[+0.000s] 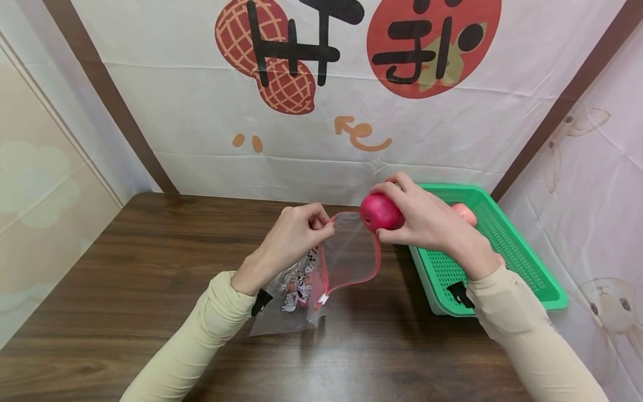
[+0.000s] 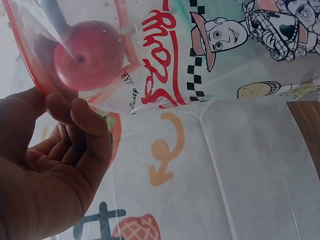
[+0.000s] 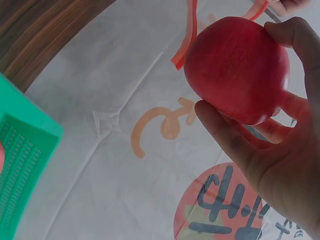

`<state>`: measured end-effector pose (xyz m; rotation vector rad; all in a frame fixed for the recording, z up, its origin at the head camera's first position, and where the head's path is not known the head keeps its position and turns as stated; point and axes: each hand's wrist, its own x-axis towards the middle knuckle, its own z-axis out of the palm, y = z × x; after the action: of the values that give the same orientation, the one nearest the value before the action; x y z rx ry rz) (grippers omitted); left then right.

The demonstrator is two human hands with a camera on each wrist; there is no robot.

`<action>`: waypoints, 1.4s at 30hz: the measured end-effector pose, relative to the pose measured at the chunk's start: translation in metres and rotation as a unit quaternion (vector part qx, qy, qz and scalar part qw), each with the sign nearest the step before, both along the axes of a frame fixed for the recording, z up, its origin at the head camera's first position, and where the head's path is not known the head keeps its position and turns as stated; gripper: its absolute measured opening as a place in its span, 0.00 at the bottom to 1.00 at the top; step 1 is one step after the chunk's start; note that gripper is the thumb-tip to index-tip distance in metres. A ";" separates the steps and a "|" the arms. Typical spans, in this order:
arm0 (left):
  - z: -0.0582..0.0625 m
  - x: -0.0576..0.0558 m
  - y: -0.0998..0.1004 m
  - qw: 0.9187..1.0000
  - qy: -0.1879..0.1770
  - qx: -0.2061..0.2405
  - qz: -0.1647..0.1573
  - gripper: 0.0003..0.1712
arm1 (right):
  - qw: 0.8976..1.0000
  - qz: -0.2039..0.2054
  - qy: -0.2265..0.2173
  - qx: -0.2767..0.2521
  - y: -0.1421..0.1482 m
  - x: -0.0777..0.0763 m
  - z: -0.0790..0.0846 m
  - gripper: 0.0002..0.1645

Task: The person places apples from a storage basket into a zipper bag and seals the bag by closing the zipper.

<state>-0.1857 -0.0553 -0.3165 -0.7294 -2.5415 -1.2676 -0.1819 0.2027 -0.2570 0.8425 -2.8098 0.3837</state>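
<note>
A red apple (image 1: pixel 380 213) is gripped in my right hand (image 1: pixel 422 215), fingers over its top and thumb below. In the right wrist view the apple (image 3: pixel 237 70) fills the space between thumb and fingers. My left hand (image 1: pixel 296 231) pinches the red-edged rim of a clear zip bag (image 1: pixel 351 262) printed with cartoon figures. The bag's mouth gapes towards the apple, which is right at its far edge. A white slider (image 1: pixel 324 299) sits at the near end of the red zip. Through the clear plastic, the left wrist view shows the apple (image 2: pixel 90 55) behind the bag.
To the right, a green basket (image 1: pixel 547 290) stands on the brown wooden table (image 1: pixel 150 290). Inside it lies a pinkish fruit (image 1: pixel 464 214), with another partly hidden by my right wrist. A printed white cloth (image 1: pixel 301 173) hangs behind the table's back edge.
</note>
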 end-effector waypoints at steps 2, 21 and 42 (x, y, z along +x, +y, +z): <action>0.000 0.000 0.000 1.000 -0.003 0.001 0.000 0.04 | 1.000 0.006 0.003 -0.001 -0.002 0.000 0.000 0.41; 0.003 0.001 0.000 1.000 0.000 0.001 -0.004 0.05 | 0.999 0.032 -0.009 0.001 -0.016 -0.002 -0.003 0.42; 0.006 0.003 0.003 1.000 0.016 -0.007 -0.016 0.06 | 0.999 0.036 -0.002 0.000 -0.032 -0.003 -0.016 0.40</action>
<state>-0.1825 -0.0526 -0.3100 -0.7892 -2.5262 -1.2376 -0.1853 0.1710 -0.2733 0.9446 -2.7884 0.3959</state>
